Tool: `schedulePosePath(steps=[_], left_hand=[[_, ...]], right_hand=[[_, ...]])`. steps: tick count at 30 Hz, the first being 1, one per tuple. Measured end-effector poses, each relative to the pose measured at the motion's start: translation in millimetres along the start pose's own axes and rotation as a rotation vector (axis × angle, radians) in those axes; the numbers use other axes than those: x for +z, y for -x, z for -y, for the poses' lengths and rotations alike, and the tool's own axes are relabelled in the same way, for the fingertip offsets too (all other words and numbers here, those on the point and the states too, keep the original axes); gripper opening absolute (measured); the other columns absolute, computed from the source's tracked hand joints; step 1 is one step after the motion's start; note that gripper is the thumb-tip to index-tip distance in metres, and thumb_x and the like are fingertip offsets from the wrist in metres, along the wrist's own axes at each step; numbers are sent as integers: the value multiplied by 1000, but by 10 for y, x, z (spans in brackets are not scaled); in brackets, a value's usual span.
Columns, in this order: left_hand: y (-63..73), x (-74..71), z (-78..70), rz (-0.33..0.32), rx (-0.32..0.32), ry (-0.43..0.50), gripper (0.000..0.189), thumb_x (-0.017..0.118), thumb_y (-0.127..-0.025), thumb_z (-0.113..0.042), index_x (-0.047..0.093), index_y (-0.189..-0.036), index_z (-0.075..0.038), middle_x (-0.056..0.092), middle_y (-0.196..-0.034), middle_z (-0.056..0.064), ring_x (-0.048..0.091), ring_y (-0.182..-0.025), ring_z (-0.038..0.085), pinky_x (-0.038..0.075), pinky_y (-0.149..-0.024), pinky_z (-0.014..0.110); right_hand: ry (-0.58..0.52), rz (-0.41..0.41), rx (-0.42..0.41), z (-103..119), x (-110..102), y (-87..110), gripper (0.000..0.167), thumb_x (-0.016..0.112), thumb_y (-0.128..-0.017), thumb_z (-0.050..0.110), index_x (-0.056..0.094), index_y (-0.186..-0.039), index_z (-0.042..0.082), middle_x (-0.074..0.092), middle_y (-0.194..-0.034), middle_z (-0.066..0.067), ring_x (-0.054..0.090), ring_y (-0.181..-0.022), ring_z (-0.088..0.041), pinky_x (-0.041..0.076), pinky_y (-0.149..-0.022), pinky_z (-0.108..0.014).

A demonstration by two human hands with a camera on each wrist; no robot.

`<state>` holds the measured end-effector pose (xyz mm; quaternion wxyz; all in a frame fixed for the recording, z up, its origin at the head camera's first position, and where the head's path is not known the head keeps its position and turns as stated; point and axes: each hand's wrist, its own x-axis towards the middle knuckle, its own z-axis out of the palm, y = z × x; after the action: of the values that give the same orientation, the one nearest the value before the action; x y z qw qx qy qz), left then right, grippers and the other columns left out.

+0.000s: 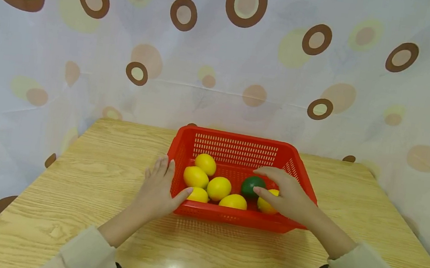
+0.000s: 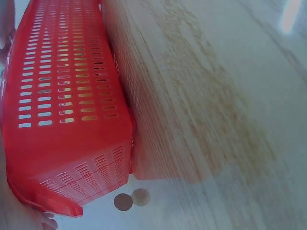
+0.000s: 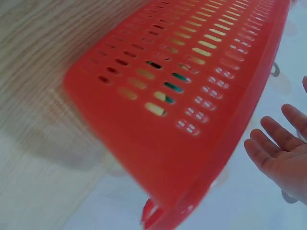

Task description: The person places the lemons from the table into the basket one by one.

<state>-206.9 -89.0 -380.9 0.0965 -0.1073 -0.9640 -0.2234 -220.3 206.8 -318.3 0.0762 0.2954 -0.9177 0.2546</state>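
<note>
A red plastic basket (image 1: 228,217) with slotted walls stands on the table and holds several yellow lemons (image 1: 219,189) and one dark green, rounded fruit (image 1: 250,186). My left hand (image 1: 156,194) rests at the basket's left front corner, fingers extended along the outside and thumb over the rim. Above the basket's right part, my right hand (image 1: 286,193) hovers with thumb and fingers spread apart. It is close to the green fruit and partly covers a lemon (image 1: 267,204); nothing is held in it. In the right wrist view, its loosely bent fingers (image 3: 273,136) show beyond the rim.
The wooden table (image 1: 114,152) extends to both sides and in front of the basket. Behind it hangs a pale curtain (image 1: 210,47) with brown and beige oval patterns, near the basket's back wall.
</note>
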Motion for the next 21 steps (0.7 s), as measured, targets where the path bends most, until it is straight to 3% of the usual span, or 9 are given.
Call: schedulePosePath(steps=[10,15,21], left_hand=[[78,42,124,-151,85,113,76,54,-88,-44,33,-140,6,24,-151,22,15,-140,44,15,-111,62],[147,34,268,-194,132,102,76,55,-87,-40,28,-143,3,24,-151,21,17,-140,42,17,-113,56],[182,-58,401,-212,161,68,75,55,-87,-38,27,-145,0,25,-150,22,19,-138,46,17,-111,61]], right_hand=[[11,-67,38,-179,-60,236,62,68,-83,28,44,-135,4,41,-140,-20,30,-130,-42,31,-96,-69],[-48,-99,76,-265,-140,353,68,65,-85,25,34,-142,5,33,-145,-22,28,-130,-44,29,-95,-72],[-92,-141,130,-410,-208,501,76,63,-86,24,21,-148,9,26,-147,-25,24,-130,-47,27,-91,-74]])
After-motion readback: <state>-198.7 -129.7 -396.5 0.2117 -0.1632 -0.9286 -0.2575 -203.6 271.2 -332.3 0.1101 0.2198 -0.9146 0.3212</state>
